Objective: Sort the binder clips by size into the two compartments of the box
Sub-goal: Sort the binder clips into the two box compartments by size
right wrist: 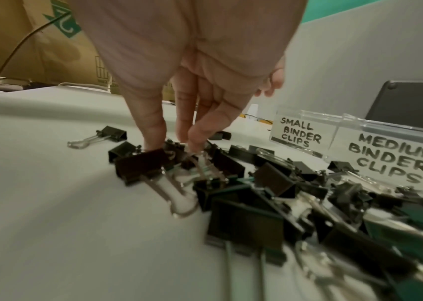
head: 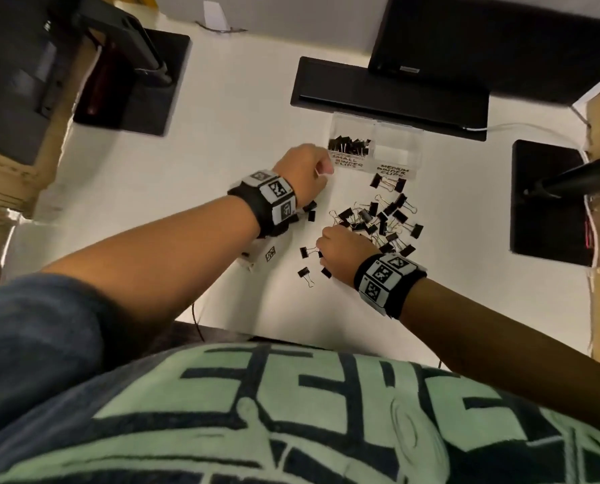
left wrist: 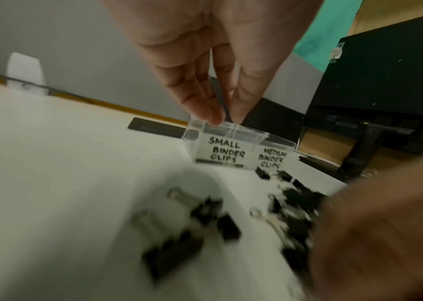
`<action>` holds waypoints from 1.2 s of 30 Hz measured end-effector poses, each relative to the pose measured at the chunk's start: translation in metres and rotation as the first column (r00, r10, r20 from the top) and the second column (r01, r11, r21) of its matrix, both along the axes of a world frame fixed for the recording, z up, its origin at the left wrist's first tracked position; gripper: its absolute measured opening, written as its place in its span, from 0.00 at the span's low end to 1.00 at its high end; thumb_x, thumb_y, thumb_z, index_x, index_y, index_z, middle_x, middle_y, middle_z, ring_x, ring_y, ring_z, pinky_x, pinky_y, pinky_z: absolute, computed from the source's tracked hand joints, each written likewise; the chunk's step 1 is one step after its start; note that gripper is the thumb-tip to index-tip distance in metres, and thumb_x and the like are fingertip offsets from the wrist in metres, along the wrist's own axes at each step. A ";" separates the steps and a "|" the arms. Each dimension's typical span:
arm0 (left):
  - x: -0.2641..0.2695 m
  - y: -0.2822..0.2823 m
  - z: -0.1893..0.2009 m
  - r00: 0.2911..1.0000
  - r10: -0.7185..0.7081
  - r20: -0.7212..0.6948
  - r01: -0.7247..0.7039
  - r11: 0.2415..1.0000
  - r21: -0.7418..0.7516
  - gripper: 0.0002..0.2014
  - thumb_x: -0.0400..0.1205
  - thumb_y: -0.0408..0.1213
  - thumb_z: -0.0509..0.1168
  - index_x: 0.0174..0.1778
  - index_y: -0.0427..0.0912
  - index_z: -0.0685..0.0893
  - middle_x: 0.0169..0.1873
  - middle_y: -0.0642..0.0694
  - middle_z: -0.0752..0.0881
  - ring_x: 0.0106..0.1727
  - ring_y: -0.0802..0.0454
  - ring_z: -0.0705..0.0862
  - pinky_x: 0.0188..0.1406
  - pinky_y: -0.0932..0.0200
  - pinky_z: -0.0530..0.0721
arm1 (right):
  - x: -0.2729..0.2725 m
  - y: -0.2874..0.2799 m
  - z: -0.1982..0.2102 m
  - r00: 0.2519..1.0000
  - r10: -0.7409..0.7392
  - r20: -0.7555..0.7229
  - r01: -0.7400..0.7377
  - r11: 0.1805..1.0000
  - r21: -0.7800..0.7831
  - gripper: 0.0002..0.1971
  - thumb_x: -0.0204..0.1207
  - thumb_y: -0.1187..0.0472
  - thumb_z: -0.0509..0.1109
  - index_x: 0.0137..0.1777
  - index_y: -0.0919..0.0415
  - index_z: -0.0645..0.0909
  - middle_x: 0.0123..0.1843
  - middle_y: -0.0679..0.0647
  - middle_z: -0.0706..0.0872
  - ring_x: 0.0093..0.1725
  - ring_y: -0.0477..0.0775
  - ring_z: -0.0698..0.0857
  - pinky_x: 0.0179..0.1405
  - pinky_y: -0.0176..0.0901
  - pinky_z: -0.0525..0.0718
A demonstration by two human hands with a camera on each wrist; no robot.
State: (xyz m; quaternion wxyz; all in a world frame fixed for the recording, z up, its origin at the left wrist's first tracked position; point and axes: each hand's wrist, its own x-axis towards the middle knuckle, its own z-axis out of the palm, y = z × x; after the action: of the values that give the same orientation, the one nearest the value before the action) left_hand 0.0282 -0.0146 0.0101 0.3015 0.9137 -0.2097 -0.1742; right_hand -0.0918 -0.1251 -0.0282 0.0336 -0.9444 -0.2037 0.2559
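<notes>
My left hand (left wrist: 215,67) pinches a small binder clip (left wrist: 221,97) just over the near rim of the clear box (head: 375,148), by the compartment marked small. Released now, it could catch that rim and drop back onto the table (head: 242,134). My right hand (right wrist: 179,85) has thumb and fingertips pressed into the pile of clips (head: 378,218); tangled wire handles may drag neighbours along. The medium compartment (head: 398,153) looks empty. Open table lies left of the pile.
</notes>
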 end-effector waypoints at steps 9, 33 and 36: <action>-0.079 0.049 -0.042 0.966 -0.187 -0.180 0.220 0.957 0.191 0.17 0.78 0.31 0.63 0.63 0.44 0.81 0.52 0.44 0.81 0.48 0.48 0.81 0.48 0.56 0.80 | 0.003 -0.001 0.000 0.980 -0.198 -0.023 0.200 0.967 0.161 0.17 0.80 0.66 0.58 0.67 0.63 0.77 0.56 0.62 0.80 0.57 0.62 0.80 0.50 0.50 0.80; -0.090 0.045 -0.054 0.989 -0.147 -0.026 0.149 0.978 0.143 0.05 0.78 0.33 0.61 0.46 0.36 0.78 0.44 0.43 0.76 0.41 0.45 0.76 0.45 0.47 0.83 | -0.006 -0.022 0.023 0.543 -0.628 -0.558 0.838 0.359 0.412 0.07 0.68 0.68 0.73 0.46 0.60 0.84 0.31 0.49 0.77 0.30 0.48 0.76 0.33 0.40 0.78; -0.088 0.037 -0.057 0.975 -0.219 -0.020 0.220 0.960 0.173 0.13 0.78 0.34 0.62 0.58 0.38 0.79 0.54 0.40 0.78 0.51 0.42 0.81 0.49 0.46 0.84 | -0.014 -0.016 0.022 0.784 -0.503 -0.363 0.617 0.694 0.370 0.10 0.68 0.65 0.76 0.48 0.56 0.84 0.35 0.42 0.74 0.32 0.40 0.73 0.35 0.35 0.73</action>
State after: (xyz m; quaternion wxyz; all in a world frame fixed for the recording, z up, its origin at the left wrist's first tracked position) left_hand -0.0601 0.0226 -0.0472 0.1993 0.9076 -0.2936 -0.2244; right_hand -0.1059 -0.1408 -0.0065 0.3619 -0.8865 0.0458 0.2848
